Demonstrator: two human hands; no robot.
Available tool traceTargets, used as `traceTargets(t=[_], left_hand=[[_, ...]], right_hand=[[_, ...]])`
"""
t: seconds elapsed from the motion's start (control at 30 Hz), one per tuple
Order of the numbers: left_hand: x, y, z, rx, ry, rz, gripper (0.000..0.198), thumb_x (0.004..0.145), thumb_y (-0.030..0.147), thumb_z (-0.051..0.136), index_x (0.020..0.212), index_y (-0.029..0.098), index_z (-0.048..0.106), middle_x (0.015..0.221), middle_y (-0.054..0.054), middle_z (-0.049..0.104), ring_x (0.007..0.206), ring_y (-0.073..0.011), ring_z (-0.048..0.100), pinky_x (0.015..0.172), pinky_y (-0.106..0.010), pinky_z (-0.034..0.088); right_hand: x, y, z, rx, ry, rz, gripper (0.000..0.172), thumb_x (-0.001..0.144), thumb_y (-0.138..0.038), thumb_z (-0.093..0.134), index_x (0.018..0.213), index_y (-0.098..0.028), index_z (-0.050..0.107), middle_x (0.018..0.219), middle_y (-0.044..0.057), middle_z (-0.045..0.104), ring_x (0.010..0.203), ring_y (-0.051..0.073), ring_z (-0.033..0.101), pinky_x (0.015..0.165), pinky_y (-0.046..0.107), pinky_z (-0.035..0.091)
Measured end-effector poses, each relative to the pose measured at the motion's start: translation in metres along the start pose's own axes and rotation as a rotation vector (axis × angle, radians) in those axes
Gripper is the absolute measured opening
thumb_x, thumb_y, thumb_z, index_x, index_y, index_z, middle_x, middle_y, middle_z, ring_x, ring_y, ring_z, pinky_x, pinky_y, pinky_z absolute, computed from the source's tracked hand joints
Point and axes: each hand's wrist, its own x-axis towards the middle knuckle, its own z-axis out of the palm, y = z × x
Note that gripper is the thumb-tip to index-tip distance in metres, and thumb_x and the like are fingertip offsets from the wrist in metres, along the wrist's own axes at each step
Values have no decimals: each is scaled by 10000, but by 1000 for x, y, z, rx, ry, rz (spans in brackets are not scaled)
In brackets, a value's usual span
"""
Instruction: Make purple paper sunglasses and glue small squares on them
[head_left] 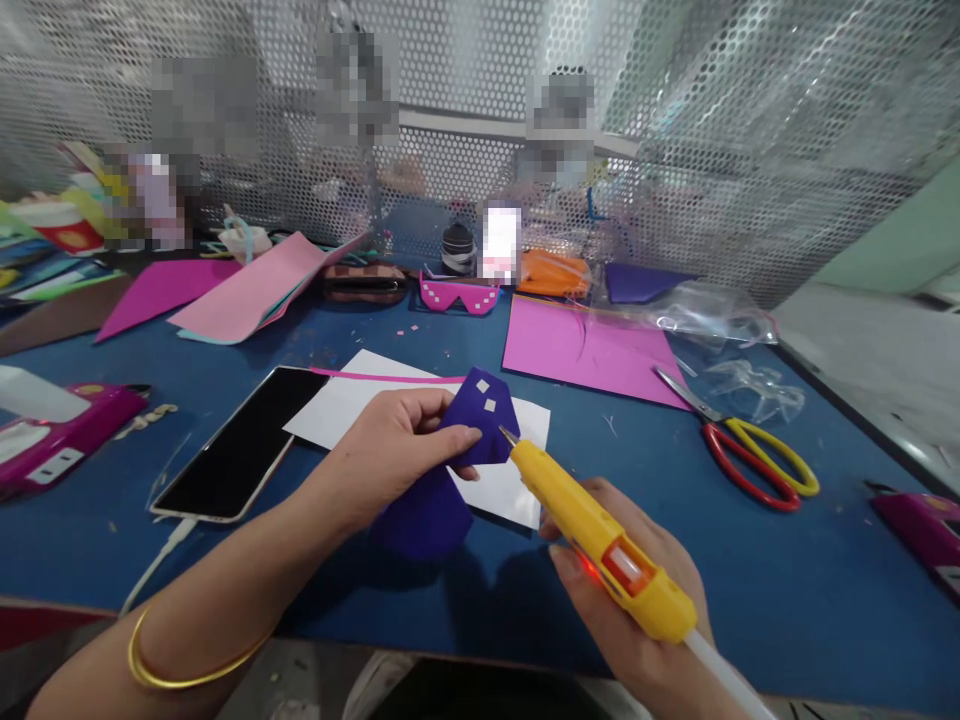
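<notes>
Purple cutout with two white squares was pinched in the left hand, while the right hand gripped one yellow glue gun.

A craft workshop, by its perforated partition, blue worktable, pink sheets, scissors and glue gun.

Blue tabletop well covered here | dark-screened phone laid left | white sheet set centre | pink glasses parked behind | pink-violet sheet spread right, corner overlapped by scissors!
</notes>
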Motion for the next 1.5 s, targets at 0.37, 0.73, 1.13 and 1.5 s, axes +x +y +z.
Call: traceTargets(t=[0.37,0.73,1.13,1.5], left_hand=[[-1,1,2,0,-6,14,107,794,274,719,851,187,746,818,-9,780,652,-136,685,637,-231,558],[-1,4,4,10,24,-9,80,784,259,722,812,186,741,698,14,747,589,-119,663,552,-193,526],[0,3,4,28,27,-23,160,773,289,733,888,180,752,811,-24,772,664,-155,700,632,-238,567],[0,2,3,37,14,-25,182,790,298,730,923,176,749,848,-31,778,682,-157,711,671,-252,580]], right_hand=[[1,0,3,-62,-16,-45,145,915,-343,529,870,-215,580,775,12,618,596,135,590,523,286,473],[-1,4,6,-170,-1,-49,192,930,-362,486,817,-216,537,723,-2,584,540,117,554,482,261,420],[-1,6,3,-177,-36,-73,213,945,-376,495,806,-214,498,699,-18,554,513,94,527,447,233,409],[1,4,4,-211,-11,-75,219,945,-375,485,793,-218,487,672,-28,547,472,80,519,415,205,394]])
